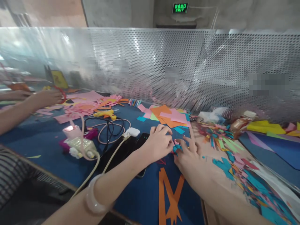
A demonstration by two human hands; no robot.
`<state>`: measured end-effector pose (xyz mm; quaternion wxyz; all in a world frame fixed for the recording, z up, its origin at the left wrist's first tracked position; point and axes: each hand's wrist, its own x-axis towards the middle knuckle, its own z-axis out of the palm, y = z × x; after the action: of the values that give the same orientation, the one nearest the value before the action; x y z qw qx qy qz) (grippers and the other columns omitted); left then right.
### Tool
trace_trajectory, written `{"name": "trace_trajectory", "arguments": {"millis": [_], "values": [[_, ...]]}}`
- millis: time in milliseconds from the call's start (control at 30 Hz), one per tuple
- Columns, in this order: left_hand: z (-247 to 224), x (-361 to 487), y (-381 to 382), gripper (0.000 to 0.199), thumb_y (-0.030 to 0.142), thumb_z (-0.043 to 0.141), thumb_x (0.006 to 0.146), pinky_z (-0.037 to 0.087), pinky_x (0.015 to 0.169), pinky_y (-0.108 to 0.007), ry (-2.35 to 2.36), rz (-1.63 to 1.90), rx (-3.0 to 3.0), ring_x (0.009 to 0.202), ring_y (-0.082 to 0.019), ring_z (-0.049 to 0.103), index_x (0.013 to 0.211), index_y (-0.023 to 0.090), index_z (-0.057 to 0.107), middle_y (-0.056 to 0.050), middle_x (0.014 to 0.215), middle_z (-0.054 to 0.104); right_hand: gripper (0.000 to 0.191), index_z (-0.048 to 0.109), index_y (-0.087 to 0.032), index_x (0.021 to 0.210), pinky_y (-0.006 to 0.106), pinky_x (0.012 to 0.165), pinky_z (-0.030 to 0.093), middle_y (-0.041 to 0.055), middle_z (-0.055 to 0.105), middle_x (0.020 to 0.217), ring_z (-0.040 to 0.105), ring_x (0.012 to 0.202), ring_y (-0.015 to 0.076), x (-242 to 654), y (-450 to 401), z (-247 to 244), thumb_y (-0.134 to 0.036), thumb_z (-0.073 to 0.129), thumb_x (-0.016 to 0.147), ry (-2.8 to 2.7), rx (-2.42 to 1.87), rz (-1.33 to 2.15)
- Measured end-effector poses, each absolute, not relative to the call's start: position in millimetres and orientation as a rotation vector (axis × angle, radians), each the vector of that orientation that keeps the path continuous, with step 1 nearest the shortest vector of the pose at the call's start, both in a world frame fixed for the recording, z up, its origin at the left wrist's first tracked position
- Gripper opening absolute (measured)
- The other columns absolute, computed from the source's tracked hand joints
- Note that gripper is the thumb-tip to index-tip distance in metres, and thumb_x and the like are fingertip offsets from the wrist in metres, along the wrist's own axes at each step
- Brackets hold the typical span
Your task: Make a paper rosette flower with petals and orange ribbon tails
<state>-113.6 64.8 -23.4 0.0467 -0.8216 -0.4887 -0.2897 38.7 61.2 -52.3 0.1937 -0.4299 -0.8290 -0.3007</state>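
From my end of the feed, I have both hands close together over the blue tabletop (133, 203), with a small blue paper piece (177, 147) between their fingertips. My left hand (160, 141) has its fingers curled towards it; the tips are partly hidden, so I cannot tell whether they pinch. My right hand (187, 153) has its fingers bent and parted over the piece, and I cannot tell how firmly they grip it either. Orange paper strips (162, 197) lie on the near side of both hands.

For containers, I see a capped amber bottle (242, 123) beyond and to the right of my right hand; its contents are too blurred to tell. A small white case (133, 132) lies left of my left hand, and I cannot see what it holds. Loose paper scraps (248, 184) are heaped to the right of my right hand. Well to the left of my left hand, a co-worker's hand (50, 96) holds red-handled scissors (63, 95)
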Motion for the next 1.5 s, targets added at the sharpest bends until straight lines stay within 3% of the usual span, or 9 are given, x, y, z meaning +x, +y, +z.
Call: {"name": "trace_trajectory", "arguments": {"millis": [367,467,533,667,733,800,1000,1233,1500], "values": [[-19.0,-118.9,65.9,0.013,0.021,0.05,0.078,0.029,0.086,-0.043,-1.642,-1.153,-2.328,0.105,-0.026,0.041,0.075,0.016,0.063,-0.006,0.104,0.057,0.017,0.063,-0.019,0.064,0.047,0.087,0.028,0.005,0.06,0.109,0.039,0.112,0.0292,37.1,59.2,-35.7,-0.009,0.052,0.072,-2.331,-1.265,-0.561],[-17.1,-120.1,67.2,0.013,0.022,0.05,0.079,0.03,0.087,-0.044,-1.69,-1.288,-2.331,0.104,-0.026,0.042,0.081,0.016,0.061,-0.007,0.102,0.058,0.014,0.062,-0.019,0.056,0.053,0.087,0.027,0.005,0.058,0.109,0.036,0.112,0.0333,50.0,71.4,-12.0,-0.015,0.056,0.068,-2.218,-1.326,-0.232],[-16.1,-119.2,68.3,0.016,0.026,0.05,0.081,0.034,0.087,-0.042,-1.678,-1.336,-2.351,0.102,-0.023,0.046,0.089,0.016,0.06,-0.006,0.099,0.06,0.016,0.061,-0.02,0.053,0.052,0.087,0.032,0.0055,0.059,0.105,0.042,0.107,0.0315,61.0,80.0,9.4,-0.022,0.057,0.068,-2.157,-1.337,0.005],[-16.1,-111.5,71.4,0.04,0.032,0.059,0.076,0.04,0.087,-0.035,-1.598,-1.916,-2.682,0.101,-0.019,0.053,0.11,0.015,0.048,-0.009,0.11,0.058,0.015,0.067,-0.021,0.064,0.038,0.085,0.043,0.0059,0.057,0.111,0.052,0.102,0.0225,78.2,82.3,43.3,-0.032,0.058,0.071,-2.066,-1.229,0.653],[-16.7,-106.1,71.9,0.049,0.029,0.066,0.07,0.044,0.083,-0.034,-1.468,-2.322,-2.95,0.098,-0.02,0.056,0.112,0.014,0.045,-0.012,0.112,0.057,0.014,0.066,-0.021,0.064,0.036,0.089,0.042,0.005,0.055,0.114,0.05,0.106,0.0216,82.0,77.5,48.1,-0.033,0.061,0.069,-1.922,-1.185,0.964],[-17.2,-101.3,70.4,0.045,0.025,0.068,0.068,0.046,0.079,-0.032,-1.345,-2.51,-3.185,0.093,-0.02,0.058,0.107,0.013,0.048,-0.012,0.106,0.06,0.015,0.065,-0.021,0.061,0.035,0.088,0.043,0.0045,0.057,0.112,0.052,0.103,0.0209,83.4,72.9,46.3,-0.033,0.063,0.069,-1.812,-1.199,1.108],[-16.6,-95.6,60.2,0.027,0.024,0.07,0.066,0.044,0.067,-0.024,-1.547,-2.699,-3.045,0.077,-0.015,0.06,0.087,0.013,0.057,-0.006,0.085,0.064,0.017,0.065,-0.019,0.071,0.033,0.083,0.045,0.0059,0.055,0.117,0.056,0.097,0.02,84.5,67.8,37.9,-0.036,0.062,0.071,-1.69,-1.178,1.156],[-17.0,-93.0,59.3,0.029,0.022,0.071,0.065,0.042,0.062,-0.022,-1.597,-2.776,-2.997,0.067,-0.012,0.057,0.089,0.013,0.057,-0.004,0.079,0.064,0.024,0.061,-0.02,0.087,0.035,0.08,0.046,0.0073,0.061,0.104,0.057,0.095,0.0203,86.4,68.7,34.9,-0.04,0.059,0.074,-1.733,-1.121,1.133],[-13.7,-94.0,55.2,0.03,0.022,0.07,0.066,0.044,0.07,-0.026,-1.649,-2.738,-2.998,0.076,-0.014,0.058,0.092,0.014,0.057,-0.005,0.084,0.064,0.021,0.063,-0.021,0.085,0.032,0.069,0.047,0.0038,0.064,0.091,0.06,0.082,0.0185,82.2,66.6,34.9,-0.039,0.058,0.075,-1.87,-1.155,1.11]]}}
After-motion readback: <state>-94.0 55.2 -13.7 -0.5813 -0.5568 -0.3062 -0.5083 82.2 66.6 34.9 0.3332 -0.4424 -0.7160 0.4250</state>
